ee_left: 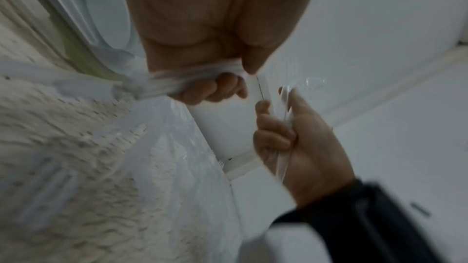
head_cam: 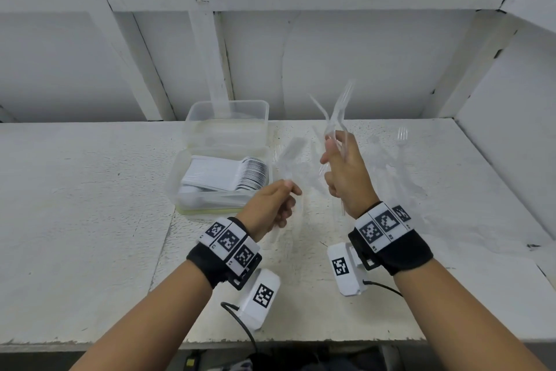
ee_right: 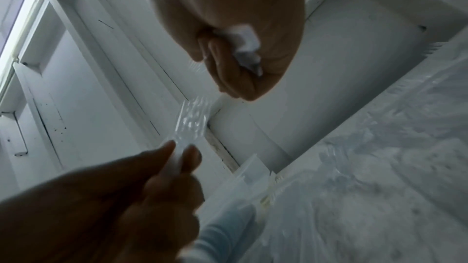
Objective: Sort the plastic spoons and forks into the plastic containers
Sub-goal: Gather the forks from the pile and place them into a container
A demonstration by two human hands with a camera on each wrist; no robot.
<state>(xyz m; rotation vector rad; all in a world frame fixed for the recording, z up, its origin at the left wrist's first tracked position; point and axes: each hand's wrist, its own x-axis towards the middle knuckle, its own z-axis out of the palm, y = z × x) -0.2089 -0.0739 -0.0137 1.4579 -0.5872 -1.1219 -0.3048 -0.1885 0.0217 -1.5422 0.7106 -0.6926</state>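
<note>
- Here, your left hand (head_cam: pixel 272 205) is clenched on a clear fork (head_cam: pixel 287 157), pinching its handle; the tines blur against the table (head_cam: pixel 90 190), just right of the near container (head_cam: pixel 222 181).
- Your right hand (head_cam: pixel 346 172) grasps a bunch of clear forks (head_cam: pixel 338 112), raised above the table, right of the near container; you cannot count them, since they overlap and are see-through.
- More clear cutlery (head_cam: pixel 400 142) lies loose on the table, further right of that container; which pieces are forks or spoons is hard to tell.
- The near container holds a stacked row of white spoons (head_cam: pixel 228 175); your left hand cuts off its front corner.
- Behind it stands a clear far container (head_cam: pixel 227 124); its contents are hard to make out.
- Both wrist views are blurred.
- The wristbands (head_cam: pixel 230 239) carry black-and-white square codes; no readable writing shows.
</note>
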